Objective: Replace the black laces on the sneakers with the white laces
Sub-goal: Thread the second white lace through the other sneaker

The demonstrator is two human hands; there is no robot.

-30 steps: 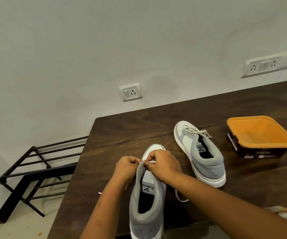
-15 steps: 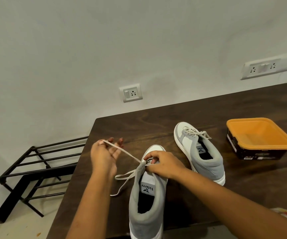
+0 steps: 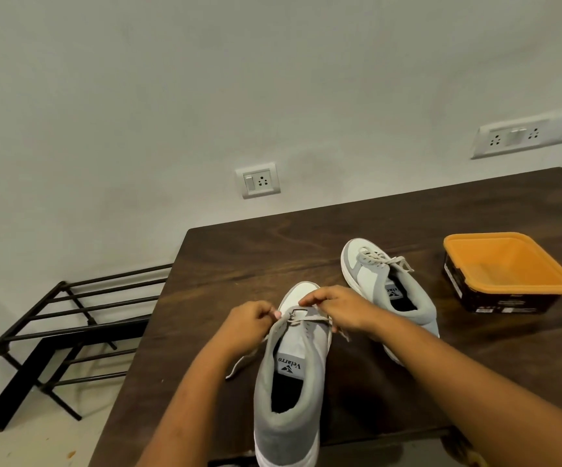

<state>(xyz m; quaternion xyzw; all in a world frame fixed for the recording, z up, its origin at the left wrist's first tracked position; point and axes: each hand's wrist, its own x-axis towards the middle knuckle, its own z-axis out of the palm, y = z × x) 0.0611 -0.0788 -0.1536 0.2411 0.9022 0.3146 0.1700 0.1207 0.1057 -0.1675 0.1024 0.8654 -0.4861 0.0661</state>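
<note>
Pinching one run of the white lace (image 3: pixel 306 319) between thumb and fingertips, the left hand (image 3: pixel 249 323) sits curled nearly closed at the left edge of the near sneaker (image 3: pixel 289 375); below it a loose tail of the same lace trails off onto the dark wooden table (image 3: pixel 239 251). That sneaker stands toe-away at the table's front edge, only its lowest eyelets threaded. Just right of its toe, the right hand (image 3: pixel 337 311) is also curled, fingertips pressed together on the lace where it crosses the tongue — what exactly it grips there is partly hidden. Such a lace is likely light, limp and flat; it twists easily, so holding it close to the stiff tip seems wisest for feeding eyelets. Farther right lies the second sneaker (image 3: pixel 391 288), already laced white and tied, and beyond it an orange-lidded container (image 3: pixel 509 271) — well apart.
</note>
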